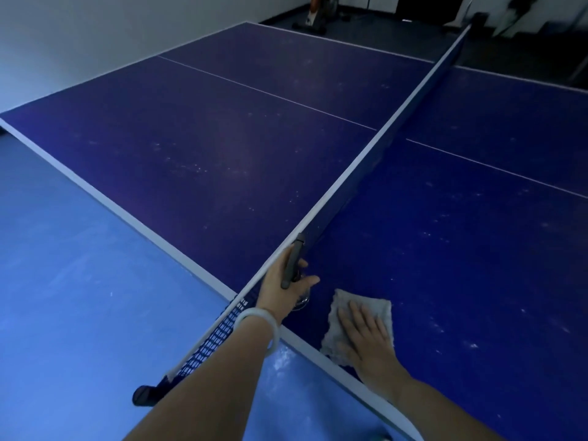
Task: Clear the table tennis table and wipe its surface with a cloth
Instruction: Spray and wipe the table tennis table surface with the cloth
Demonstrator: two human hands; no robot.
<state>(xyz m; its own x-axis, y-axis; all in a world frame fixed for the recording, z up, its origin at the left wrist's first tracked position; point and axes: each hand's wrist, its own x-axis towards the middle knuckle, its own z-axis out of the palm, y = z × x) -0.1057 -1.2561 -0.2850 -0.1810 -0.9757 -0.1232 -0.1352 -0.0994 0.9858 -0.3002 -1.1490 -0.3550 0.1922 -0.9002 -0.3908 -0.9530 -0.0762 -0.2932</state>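
Observation:
The dark blue table tennis table (206,148) fills the view, dusty with pale specks. A grey cloth (375,308) lies flat on the right half near the table's front edge. My right hand (366,335) presses on it with straight, spread fingers. My left hand (286,281), with a white bangle on the wrist, grips the dark net post (294,259) at the near end of the net (397,122). The net runs diagonally across the table to the far right.
A blue floor (63,297) lies to the left and below the table edge. The near net clamp (146,394) sticks out past the table side. At the back stand an exercise machine (318,14) and dark equipment by the wall.

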